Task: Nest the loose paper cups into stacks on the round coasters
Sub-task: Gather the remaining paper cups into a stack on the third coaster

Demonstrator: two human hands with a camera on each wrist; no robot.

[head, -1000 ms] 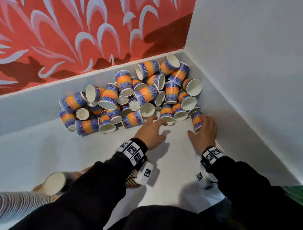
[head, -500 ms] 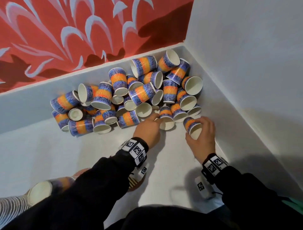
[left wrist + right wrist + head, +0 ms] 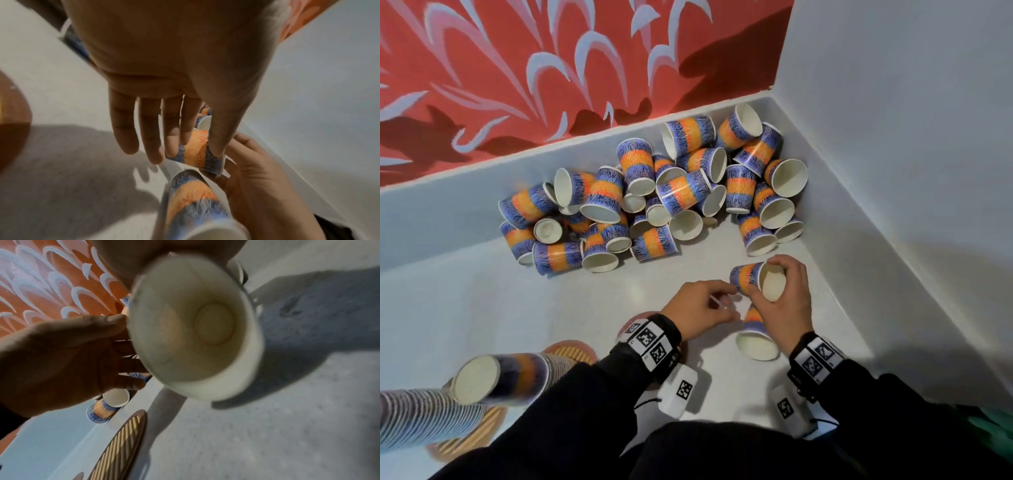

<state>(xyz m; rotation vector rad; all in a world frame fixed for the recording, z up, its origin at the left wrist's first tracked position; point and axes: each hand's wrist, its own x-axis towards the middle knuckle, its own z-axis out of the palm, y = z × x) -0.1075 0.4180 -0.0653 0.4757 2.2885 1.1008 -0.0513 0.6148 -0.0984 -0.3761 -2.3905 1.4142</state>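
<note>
At the far left a tall cup stack (image 3: 431, 407) leans over a striped round coaster (image 3: 571, 351), and behind it the pile of loose cups (image 3: 650, 195) fills the white corner. The left hand (image 3: 698, 310) has thumb and forefinger pinched on the base of the held cup (image 3: 748, 275). The right hand (image 3: 786, 303) clamps that cup's rim, and a second cup (image 3: 755, 334) lies beneath its palm; whether the hand holds this one cannot be told.

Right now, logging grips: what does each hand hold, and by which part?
The right hand grips an orange-and-blue paper cup around its rim end. The left hand touches its base; whether it grips is unclear.
</note>
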